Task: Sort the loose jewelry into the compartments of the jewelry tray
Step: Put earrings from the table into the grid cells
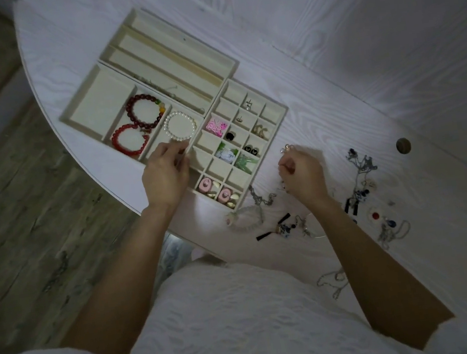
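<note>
A cream jewelry tray (275, 120) with many small compartments holds earrings, rings and pink pieces. A second tray section (90, 107) to its left holds two red bead bracelets (143, 111) and a white pearl bracelet (180, 125). My left hand (166, 175) rests at the near edge of the pearl bracelet's compartment, fingers curled; whether it grips the bracelet is unclear. To the right of the tray, my right hand (303, 173) pinches a small light-coloured piece of jewelry (287, 148) above the table. Loose chains and earrings (361, 177) lie on the table to its right.
A third tray section (228, 66) with long slots sits at the back. A clear bracelet (245, 217) and a silver chain (262, 198) lie near the table's front edge. A round knob (403, 145) is at far right. Wooden floor lies to the left.
</note>
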Available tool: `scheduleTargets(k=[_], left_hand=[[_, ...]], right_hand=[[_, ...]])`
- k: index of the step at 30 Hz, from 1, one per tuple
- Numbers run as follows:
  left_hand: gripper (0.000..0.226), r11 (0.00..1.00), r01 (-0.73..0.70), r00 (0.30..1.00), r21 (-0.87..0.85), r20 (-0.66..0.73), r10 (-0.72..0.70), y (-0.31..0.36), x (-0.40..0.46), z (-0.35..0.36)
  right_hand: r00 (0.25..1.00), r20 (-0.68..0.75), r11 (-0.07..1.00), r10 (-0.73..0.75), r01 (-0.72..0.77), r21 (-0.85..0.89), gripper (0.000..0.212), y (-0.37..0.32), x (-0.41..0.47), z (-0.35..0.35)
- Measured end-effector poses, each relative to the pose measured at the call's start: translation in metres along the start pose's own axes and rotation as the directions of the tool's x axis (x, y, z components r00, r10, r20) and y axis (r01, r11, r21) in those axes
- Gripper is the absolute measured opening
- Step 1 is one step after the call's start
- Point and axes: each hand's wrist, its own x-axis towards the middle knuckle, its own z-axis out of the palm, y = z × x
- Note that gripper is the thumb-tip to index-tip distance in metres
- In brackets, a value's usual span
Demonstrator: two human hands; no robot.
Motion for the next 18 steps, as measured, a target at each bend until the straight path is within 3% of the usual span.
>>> scheduleTargets(k=[8, 18], left_hand=[[0.026, 1.000, -0.029, 1.000, -0.003, -0.007, 0.029, -0.002, 0.001, 0.001], [0.025, 0.999, -0.028, 0.999, -0.025, -0.029, 0.027, -0.002, 0.000, 0.001]], right_hand=[[0.994, 0.020, 0.991, 0.107, -0.105, -0.078, 0.007, 0.014, 0.000, -0.007], [0.995, -0.082, 0.998, -0.051, 0.049, -0.027, 0.017, -0.036, 0.037, -0.038]])
